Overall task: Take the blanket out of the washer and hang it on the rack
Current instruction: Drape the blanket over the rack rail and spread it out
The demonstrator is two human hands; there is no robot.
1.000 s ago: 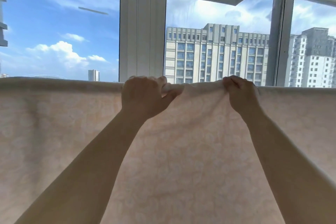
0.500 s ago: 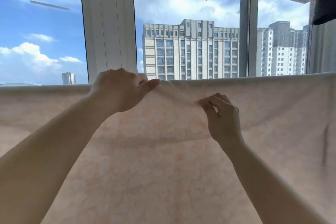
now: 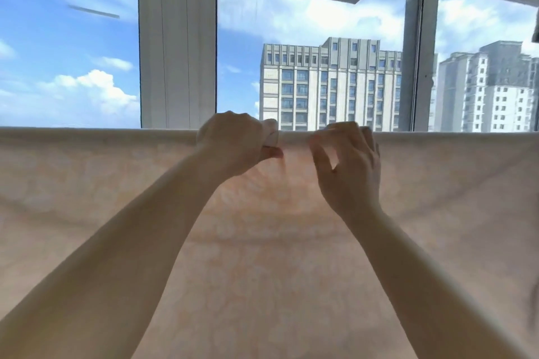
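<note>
A pale peach blanket [image 3: 102,198] with a faint floral pattern hangs spread across the whole width of the view, its top fold running level at mid-height. The rack bar under the fold is hidden by the cloth. My left hand [image 3: 236,148] is fisted around the top fold near the centre, bunching the fabric. My right hand [image 3: 350,166] is just to its right, fingertips hooked over the top fold and thumb spread apart in front of the cloth.
Behind the blanket stands a large window with a wide white frame post [image 3: 178,38] and a grey pipe [image 3: 409,52] on the right. Apartment blocks [image 3: 329,84] and sky show through the glass. A dark hanging item [image 3: 536,29] touches the right edge.
My right hand has risen from pinching the cloth below the fold to reach over the top edge, close to my left hand. The sag in the fold has flattened out.
</note>
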